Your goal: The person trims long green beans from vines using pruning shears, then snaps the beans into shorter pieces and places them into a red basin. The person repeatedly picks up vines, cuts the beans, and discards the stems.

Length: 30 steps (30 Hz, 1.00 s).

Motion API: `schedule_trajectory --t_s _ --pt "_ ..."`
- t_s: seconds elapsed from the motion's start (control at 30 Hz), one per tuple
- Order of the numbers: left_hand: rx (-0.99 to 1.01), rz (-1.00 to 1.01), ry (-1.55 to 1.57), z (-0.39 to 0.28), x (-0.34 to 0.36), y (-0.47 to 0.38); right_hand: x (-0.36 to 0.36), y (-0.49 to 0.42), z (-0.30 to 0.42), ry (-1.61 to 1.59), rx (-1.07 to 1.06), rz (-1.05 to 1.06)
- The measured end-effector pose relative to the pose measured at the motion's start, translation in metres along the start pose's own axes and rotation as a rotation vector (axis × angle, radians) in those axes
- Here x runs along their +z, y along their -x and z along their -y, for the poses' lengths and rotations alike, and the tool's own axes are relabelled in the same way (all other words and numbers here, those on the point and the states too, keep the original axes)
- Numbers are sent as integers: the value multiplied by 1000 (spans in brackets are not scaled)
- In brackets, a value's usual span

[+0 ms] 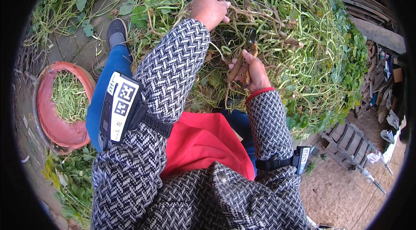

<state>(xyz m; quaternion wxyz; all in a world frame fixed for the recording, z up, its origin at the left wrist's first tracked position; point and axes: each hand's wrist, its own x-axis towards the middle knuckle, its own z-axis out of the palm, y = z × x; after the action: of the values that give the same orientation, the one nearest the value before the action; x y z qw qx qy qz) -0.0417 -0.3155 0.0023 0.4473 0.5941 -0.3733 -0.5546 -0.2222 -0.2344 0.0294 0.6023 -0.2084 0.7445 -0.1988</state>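
My left hand (pixel 210 8) is at the upper middle, its fingers bent at some brown, dry vine stems (pixel 252 12); whether it grips one is hard to tell. Lower and to the right, my right hand (pixel 255 72) is closed around the worn handles of pruning shears (pixel 252 48). Their dark blades point up into the heap of bean vines (pixel 305 64), where many green pods hang among yellowed stems and leaves.
On the left a round pink-lined tub (pixel 45 100) holds picked green bean pods (pixel 70 95). More vines (pixel 79 178) lie below it. A slatted wooden frame (pixel 349 143) stands at the lower right on bare earth. Planks (pixel 367 2) are stacked at the upper right.
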Motion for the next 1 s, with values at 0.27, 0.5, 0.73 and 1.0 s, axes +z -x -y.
schedule_trajectory --t_s 0.27,0.5,0.73,1.0 --pt "-2 28 -13 -1 -1 1 -3 -2 13 70 16 -13" --pt "-6 -20 74 1 -2 -2 -7 -9 -1 30 -135 -33" --pt "-8 -47 82 3 -5 -3 8 48 -43 -25 -203 137" --pt "-30 2 70 0 -2 2 31 20 35 -543 -146 36"
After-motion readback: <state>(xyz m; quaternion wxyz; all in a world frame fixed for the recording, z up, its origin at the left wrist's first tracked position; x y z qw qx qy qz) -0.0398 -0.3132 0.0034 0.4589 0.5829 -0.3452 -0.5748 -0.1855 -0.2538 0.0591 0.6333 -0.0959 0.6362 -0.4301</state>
